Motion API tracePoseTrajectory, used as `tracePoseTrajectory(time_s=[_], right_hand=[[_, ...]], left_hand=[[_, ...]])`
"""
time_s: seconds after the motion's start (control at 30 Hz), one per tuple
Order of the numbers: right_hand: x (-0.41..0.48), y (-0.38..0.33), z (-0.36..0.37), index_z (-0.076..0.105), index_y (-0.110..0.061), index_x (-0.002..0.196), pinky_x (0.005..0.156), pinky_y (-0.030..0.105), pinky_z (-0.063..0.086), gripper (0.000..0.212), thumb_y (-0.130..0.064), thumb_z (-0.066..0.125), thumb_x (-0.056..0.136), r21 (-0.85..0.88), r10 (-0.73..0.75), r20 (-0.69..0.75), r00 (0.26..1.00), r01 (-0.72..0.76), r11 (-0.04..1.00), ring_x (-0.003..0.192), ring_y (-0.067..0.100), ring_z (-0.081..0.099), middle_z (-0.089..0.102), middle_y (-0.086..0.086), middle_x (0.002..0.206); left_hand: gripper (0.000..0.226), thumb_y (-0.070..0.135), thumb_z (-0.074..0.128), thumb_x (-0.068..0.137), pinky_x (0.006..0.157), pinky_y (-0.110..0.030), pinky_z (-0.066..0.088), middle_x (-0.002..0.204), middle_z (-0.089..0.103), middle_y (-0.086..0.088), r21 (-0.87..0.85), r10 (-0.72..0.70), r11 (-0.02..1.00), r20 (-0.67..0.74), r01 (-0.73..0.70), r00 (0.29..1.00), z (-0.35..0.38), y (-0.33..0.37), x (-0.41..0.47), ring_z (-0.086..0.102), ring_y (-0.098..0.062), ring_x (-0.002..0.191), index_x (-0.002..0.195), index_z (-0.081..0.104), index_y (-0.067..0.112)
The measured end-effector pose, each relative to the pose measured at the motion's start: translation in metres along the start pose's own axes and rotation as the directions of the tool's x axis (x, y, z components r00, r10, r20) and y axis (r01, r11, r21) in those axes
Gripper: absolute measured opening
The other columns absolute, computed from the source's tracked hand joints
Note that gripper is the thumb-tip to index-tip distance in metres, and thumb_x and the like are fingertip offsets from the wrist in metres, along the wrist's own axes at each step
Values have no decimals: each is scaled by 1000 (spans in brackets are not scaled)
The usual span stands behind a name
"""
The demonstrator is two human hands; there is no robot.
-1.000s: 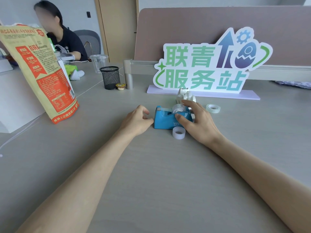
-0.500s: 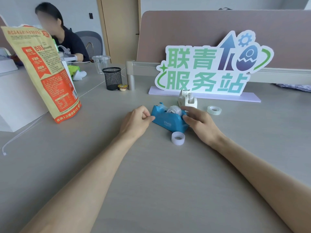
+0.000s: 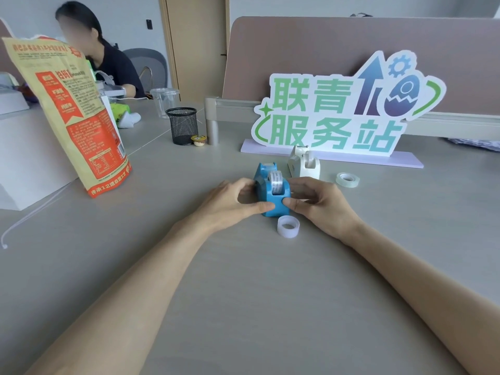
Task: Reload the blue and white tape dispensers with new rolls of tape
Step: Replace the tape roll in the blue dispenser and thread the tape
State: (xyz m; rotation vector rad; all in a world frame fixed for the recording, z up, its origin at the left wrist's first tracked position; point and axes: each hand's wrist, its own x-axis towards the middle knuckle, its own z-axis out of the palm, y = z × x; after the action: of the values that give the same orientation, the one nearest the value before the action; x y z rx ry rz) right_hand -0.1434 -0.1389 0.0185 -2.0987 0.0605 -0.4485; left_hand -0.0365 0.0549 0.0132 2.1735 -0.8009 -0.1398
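Both your hands are on the blue tape dispenser (image 3: 272,194); it sits on the grey table (image 3: 243,293) right in the middle, its long axis pointing away from you, cutter end at the far side. Your left hand (image 3: 230,201) grips it from the left, thumb laid along the near lower corner and fingers curled against the left wall; your right hand (image 3: 319,203) mirrors that, thumb tip pressed on the near right corner, fingers bent round the right side; so it's a two-handed clamp, both hands closed onto the blue body. A roll of tape (image 3: 276,181) stands on edge in the dispenser's cradle, its top showing above the blue walls, between your hands.

Just in front of the dispenser, close to your right thumb, a small whitish ring (image 3: 288,226) lies flat on the table; spent core or fresh roll, I can't tell. Behind the blue one and a little to the right stands the white tape dispenser (image 3: 304,165), just in front of the base of the big green-lettered sign (image 3: 338,109); to its right a clear tape roll (image 3: 347,180) lies flat, apart from both dispensers and untouched.

Off to your left a tall orange-and-tan bag (image 3: 73,117) stands upright; further back a black mesh pen cup (image 3: 181,125) with a small yellow-lidded tub (image 3: 198,140) beside it, and a clear plastic cup (image 3: 165,98) behind; a person in dark clothes (image 3: 113,69) sits at the far left.
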Motion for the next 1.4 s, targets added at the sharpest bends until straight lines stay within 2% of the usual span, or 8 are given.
tracePoseTrajectory(time_s=[0.13, 0.37, 0.67, 0.87, 1.03, 1.13, 1.23, 1.4], right_hand=[[7, -1, 6, 58, -24, 126, 98, 33, 52, 39, -21, 70, 88, -40, 14, 23, 1000, -13, 999, 105, 3, 68, 72, -5, 116], [37, -5, 22, 49, -22, 135, 89, 18, 43, 44, -30, 61, 94, -226, 22, -27, 999, -28, 974, 99, 9, 66, 68, 2, 125], [85, 11, 42, 37, -13, 144, 92, 41, 45, 46, -26, 45, 101, -474, 30, -73, 997, -61, 879, 116, 42, 54, 61, 20, 127], [100, 17, 43, 38, -10, 141, 85, 42, 49, 44, -18, 47, 99, -478, 23, -75, 997, -57, 876, 109, 41, 56, 63, 24, 116], [89, 10, 40, 34, -11, 145, 98, 45, 46, 53, -11, 52, 95, -413, 35, -95, 995, -71, 908, 119, 37, 56, 60, 19, 131], [77, 5, 35, 44, -12, 142, 103, 33, 43, 46, -16, 51, 97, -273, 84, -117, 990, -113, 955, 122, 27, 58, 61, 11, 134], [58, -1, 28, 64, -14, 119, 84, 23, 41, 29, -27, 46, 100, -213, 96, -108, 990, -118, 970, 99, 21, 59, 70, 4, 106], [12, -4, 9, 71, -14, 108, 73, 1, 36, 21, -17, 53, 97, -310, -12, 9, 1000, 15, 951, 91, 11, 59, 68, -6, 95]], left_hand=[[75, 90, 51, 60, 102, -41, 45, 128, 62, 11, 47, 7, 999, 23, -8, 1000, 2, -5, 9, 55, -10, 122, 122, 52, 48], [64, 71, 36, 76, 98, -44, 47, 127, 63, 7, 112, -42, 993, 11, 40, 999, 5, -6, 31, 58, -20, 117, 125, 51, 32], [39, 45, 33, 100, 83, -41, 42, 118, 57, -17, 316, -67, 945, -79, 89, 995, 11, -10, 75, 51, -35, 110, 113, 49, 13], [38, 47, 31, 100, 75, -39, 37, 118, 57, -18, 374, -78, 920, -111, 114, 991, 13, -11, 91, 53, -37, 108, 104, 47, 13], [37, 46, 33, 99, 74, -40, 40, 113, 59, -19, 378, -62, 919, -140, 112, 988, 13, -7, 84, 55, -38, 102, 102, 47, 11], [33, 36, 35, 100, 84, -40, 42, 122, 57, -17, 401, -48, 911, -127, 96, 991, 12, -2, 67, 51, -35, 113, 115, 49, 10], [36, 30, 36, 100, 102, -37, 37, 138, 50, -8, 414, 13, 910, -115, 36, 993, 12, -1, 44, 41, -26, 129, 130, 48, 13], [35, 38, 35, 100, 101, -35, 39, 120, 58, 1, 233, 123, 967, -85, -100, 989, 13, 7, 3, 49, -19, 119, 112, 60, 17]])
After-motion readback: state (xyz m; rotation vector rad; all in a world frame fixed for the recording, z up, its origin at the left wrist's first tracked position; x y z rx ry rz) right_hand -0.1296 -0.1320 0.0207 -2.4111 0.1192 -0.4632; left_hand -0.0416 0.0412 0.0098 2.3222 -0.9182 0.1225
